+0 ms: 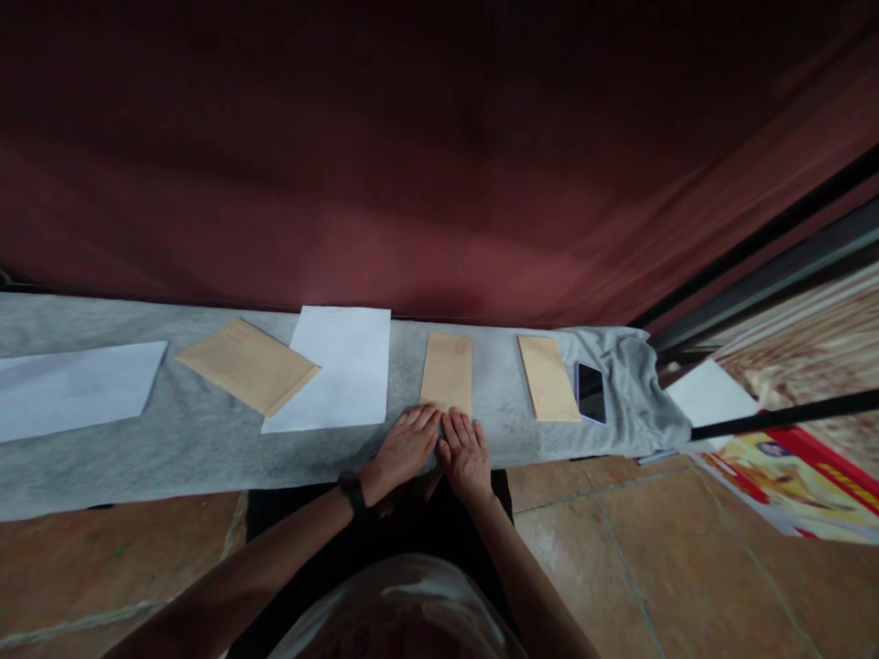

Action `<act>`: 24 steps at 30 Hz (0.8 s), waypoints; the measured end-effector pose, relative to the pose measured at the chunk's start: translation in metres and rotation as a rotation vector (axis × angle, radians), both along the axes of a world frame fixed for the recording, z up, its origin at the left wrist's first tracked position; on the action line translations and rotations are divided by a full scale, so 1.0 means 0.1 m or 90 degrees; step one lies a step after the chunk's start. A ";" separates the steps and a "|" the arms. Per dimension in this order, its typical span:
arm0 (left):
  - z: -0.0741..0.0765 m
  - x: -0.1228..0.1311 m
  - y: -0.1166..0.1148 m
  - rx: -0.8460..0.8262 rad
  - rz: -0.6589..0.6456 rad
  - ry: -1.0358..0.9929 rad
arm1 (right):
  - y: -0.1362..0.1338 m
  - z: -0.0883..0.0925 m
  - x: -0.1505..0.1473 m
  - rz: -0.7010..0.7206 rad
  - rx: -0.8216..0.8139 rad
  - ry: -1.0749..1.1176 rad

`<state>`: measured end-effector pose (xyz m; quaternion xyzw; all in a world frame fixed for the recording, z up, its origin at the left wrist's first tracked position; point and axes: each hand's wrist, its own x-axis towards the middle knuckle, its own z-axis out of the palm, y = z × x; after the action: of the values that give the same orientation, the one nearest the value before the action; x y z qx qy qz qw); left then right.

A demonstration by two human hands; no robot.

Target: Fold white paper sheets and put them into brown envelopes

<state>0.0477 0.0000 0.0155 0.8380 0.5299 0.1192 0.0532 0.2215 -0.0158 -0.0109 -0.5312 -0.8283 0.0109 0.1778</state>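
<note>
A narrow brown paper envelope (447, 371) with faint red print near its far end lies flat in front of me. My left hand (404, 447), with a dark band on the wrist, rests its outstretched fingers on the envelope's near left corner. Beside it, my right hand (467, 456) lies with fingers stretched out on the near right part. The fingertips of both hands almost meet, and they hide the envelope's near edge. Neither hand is wrapped round anything.
On the grey cloth (206, 462) lie a larger envelope (240, 361) overlapping a white sheet (347, 366), and more white paper (69, 389) at far left. Rightward are another brown envelope (548, 380) and a phone (591, 394). A dark red curtain (412, 247) hangs behind.
</note>
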 end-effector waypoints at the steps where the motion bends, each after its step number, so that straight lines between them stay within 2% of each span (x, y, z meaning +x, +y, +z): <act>1: -0.01 0.01 0.03 0.006 -0.002 -0.001 | 0.00 0.00 0.00 -0.001 0.000 0.001; 7: -0.11 0.08 0.34 0.012 -0.030 0.002 | 0.01 0.00 -0.02 -0.011 0.011 0.010; 17: -0.22 0.24 1.10 0.005 0.037 0.017 | 0.02 0.04 -0.06 -0.020 0.029 0.035; 24: -0.23 0.31 1.50 0.042 0.043 -0.022 | 0.01 0.07 -0.07 -0.020 0.025 0.029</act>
<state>0.0787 0.1504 -0.0076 0.8187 0.5526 0.1527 0.0306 0.2150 -0.0145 -0.0039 -0.5399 -0.8157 0.0040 0.2075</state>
